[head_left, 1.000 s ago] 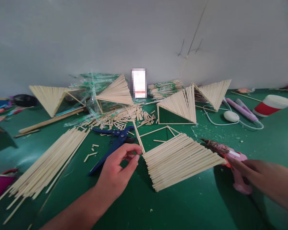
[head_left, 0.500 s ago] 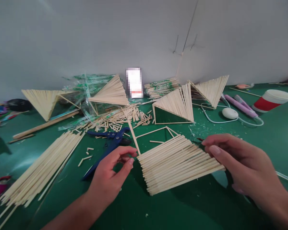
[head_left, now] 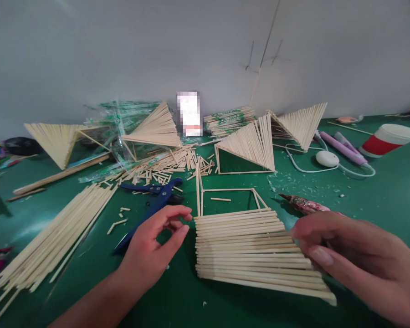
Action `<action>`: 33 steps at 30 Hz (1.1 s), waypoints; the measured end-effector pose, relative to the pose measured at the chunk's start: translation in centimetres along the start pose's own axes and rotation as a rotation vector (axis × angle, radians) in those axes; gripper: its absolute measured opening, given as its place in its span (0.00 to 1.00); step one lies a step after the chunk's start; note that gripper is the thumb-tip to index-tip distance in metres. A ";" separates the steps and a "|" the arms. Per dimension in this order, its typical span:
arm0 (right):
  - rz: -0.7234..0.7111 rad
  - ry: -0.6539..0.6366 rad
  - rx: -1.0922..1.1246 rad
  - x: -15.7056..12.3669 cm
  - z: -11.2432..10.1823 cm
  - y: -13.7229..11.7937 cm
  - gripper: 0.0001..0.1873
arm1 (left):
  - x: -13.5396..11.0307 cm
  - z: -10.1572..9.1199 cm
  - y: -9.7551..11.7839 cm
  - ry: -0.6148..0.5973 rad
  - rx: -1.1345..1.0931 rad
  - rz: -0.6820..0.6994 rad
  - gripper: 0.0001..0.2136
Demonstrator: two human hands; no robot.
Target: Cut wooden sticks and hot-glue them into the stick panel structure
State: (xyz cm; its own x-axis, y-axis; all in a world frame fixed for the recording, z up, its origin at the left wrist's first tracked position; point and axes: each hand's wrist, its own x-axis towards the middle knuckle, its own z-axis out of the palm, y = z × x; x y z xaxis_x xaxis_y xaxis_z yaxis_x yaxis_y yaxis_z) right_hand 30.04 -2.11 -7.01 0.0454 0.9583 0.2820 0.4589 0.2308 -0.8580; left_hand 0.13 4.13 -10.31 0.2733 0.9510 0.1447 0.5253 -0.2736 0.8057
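A slatted panel of thin wooden sticks (head_left: 246, 250) lies in front of me, joined at its far side to a stick frame (head_left: 228, 189). My left hand (head_left: 160, 241) is beside the panel's left edge, thumb and forefinger apart, holding nothing. Close to the panel's right edge, my right hand (head_left: 358, 259) has curled fingers with a gap between thumb and forefinger; whether it touches the sticks is unclear. Beyond it lies a dark-tipped tool with a blotchy pinkish body (head_left: 304, 205), partly hidden by that hand. A blue-handled cutter (head_left: 153, 212) rests behind my left hand.
Long sticks (head_left: 61, 232) lie at left, short cut pieces (head_left: 160, 171) behind the cutter. Several finished stick shapes (head_left: 249, 143) stand along the wall. A phone (head_left: 189, 114) leans there. At right are a lilac corded tool (head_left: 341, 148) and a red-and-white cup (head_left: 391, 140).
The panel and frame have turned clockwise, the panel's right corner swinging toward me. My right hand has shifted right and down from that corner, exposing more of the dark-tipped tool. My left hand barely moved.
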 end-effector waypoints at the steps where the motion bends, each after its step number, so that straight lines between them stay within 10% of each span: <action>1: 0.031 0.018 -0.049 0.1 0.0 0.0 0.04 | 0.0 0.0 0.0 -0.008 0.004 -0.003 0.10; 9: 0.398 -0.173 0.074 1.5 -1.3 0.8 0.22 | -0.4 0.5 -0.7 -0.079 -0.112 -0.102 0.17; 17: 0.314 -0.528 0.048 1.3 -2.4 2.0 0.33 | -0.1 0.7 -0.5 -0.178 -0.409 -0.310 0.25; 25: 0.227 -0.393 0.103 1.0 -0.9 1.9 0.29 | -0.1 0.4 -0.4 -0.097 -0.284 -0.248 0.24; 33: 0.427 -0.351 0.196 1.3 0.6 3.1 0.32 | -0.1 0.4 0.5 -0.073 -0.210 -0.366 0.25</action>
State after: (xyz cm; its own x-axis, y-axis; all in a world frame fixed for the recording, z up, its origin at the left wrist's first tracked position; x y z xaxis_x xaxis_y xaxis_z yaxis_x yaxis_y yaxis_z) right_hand 30.94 -0.04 -9.53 -0.1216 0.9641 -0.2362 0.2903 -0.1930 -0.9373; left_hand 0.64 3.86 -10.17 0.1596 0.9652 -0.2069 0.4245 0.1221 0.8972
